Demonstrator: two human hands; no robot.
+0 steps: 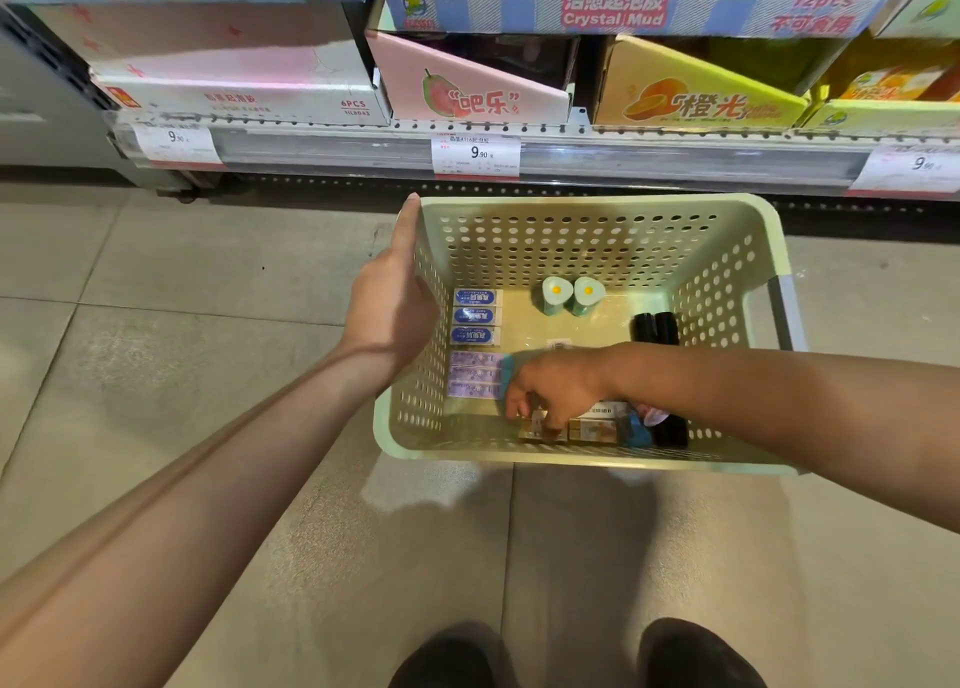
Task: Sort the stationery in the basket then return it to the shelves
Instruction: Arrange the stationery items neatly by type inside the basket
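The pale green perforated basket (587,209) sat on the tiled floor (156,324) just in front of the bottom shelf (571,152). Inside it, three blue-labelled erasers (474,316) lay in a column along the left wall, with three purple-wrapped erasers (474,374) stacked in line just below them. Two egg-topped items (573,295) stood side by side near the far wall, and two black items (655,328) lay by the right wall.

The right hand (558,388) reached down into the near part of the basket, its fingers curled onto a yellowish-orange box (540,430); a second similar box (592,429) lay just beside it, then a blue item (635,427) and another black item (670,432) toward the right. The left hand (392,303) gripped the basket's left rim, thumb stretched along the outside toward the far corner, its fingers hidden inside the wall.

On the shelf stood a pink guava carton (467,90), an orange-print carton (691,100) and a white carton (234,90), with a Crystal Mud box (623,7) above. Price tags reading 9.90 (475,155) hung on the shelf edge. Two dark shoes (576,656) showed at the bottom.
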